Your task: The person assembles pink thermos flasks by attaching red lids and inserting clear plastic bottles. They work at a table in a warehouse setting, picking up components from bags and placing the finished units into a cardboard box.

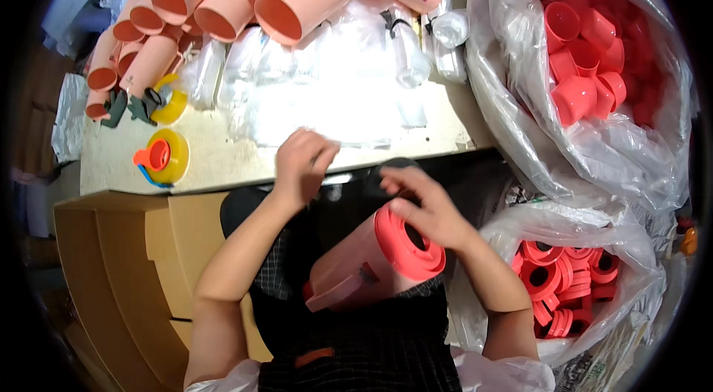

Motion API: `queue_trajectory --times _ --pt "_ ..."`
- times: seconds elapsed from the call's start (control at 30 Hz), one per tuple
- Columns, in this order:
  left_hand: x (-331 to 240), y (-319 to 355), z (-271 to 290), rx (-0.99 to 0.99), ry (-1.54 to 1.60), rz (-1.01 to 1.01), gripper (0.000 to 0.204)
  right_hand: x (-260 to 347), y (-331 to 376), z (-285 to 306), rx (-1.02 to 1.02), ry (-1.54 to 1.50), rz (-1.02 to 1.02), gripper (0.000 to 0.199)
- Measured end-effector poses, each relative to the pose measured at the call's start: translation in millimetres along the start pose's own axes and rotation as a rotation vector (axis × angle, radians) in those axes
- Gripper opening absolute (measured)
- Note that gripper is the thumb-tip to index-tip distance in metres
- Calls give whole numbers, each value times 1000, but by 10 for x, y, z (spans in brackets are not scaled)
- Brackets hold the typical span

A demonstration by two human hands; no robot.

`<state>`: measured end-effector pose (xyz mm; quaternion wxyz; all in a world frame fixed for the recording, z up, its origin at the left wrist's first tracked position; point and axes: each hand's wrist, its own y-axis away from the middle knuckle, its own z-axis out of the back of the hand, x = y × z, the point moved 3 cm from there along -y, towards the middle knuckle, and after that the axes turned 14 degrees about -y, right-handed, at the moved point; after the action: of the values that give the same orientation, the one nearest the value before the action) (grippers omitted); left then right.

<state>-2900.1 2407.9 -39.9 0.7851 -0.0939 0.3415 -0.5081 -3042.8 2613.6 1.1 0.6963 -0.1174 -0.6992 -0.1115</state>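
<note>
A coral-pink plastic jug [356, 269] lies tilted in my lap, its red ring lid [408, 243] turned toward the right. My right hand [427, 206] rests on the top of that lid, fingers curled over its rim. My left hand [303, 162] is at the near edge of the table [215, 158], fingers bent and pinching at a clear plastic bag [334, 113] from the pile there. Whether the bag is lifted off the pile I cannot tell.
Several pink jugs [297, 2] are stacked on their sides at the back of the table. Two tape rolls [165, 156] sit at the left. A big bag of red cups [587, 73] stands right; below it, a bag of red lids [568, 281]. Cardboard boxes [126, 258] stand left.
</note>
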Motion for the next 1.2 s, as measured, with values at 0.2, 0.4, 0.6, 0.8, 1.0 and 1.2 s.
queue_trajectory --times 0.2,0.4,0.6,0.8,1.0,1.2 --pt "616 -704 -966 193 -2 233 15 -271 -187 9 255 -166 -211 29" --pt "472 -791 -934 244 927 671 30 -481 -409 201 -304 -397 -280 14" --pt "-384 -136 -688 368 1208 647 12 -370 -400 140 -442 -118 30 12" --pt "-596 -39 -314 177 1182 473 5 -522 -231 212 -429 -511 -40 9" --pt "-732 46 -69 206 1598 608 8 -524 -131 345 -649 3 229 10" --pt "-404 293 -33 324 459 315 24 -986 255 560 -948 -1262 37 2"
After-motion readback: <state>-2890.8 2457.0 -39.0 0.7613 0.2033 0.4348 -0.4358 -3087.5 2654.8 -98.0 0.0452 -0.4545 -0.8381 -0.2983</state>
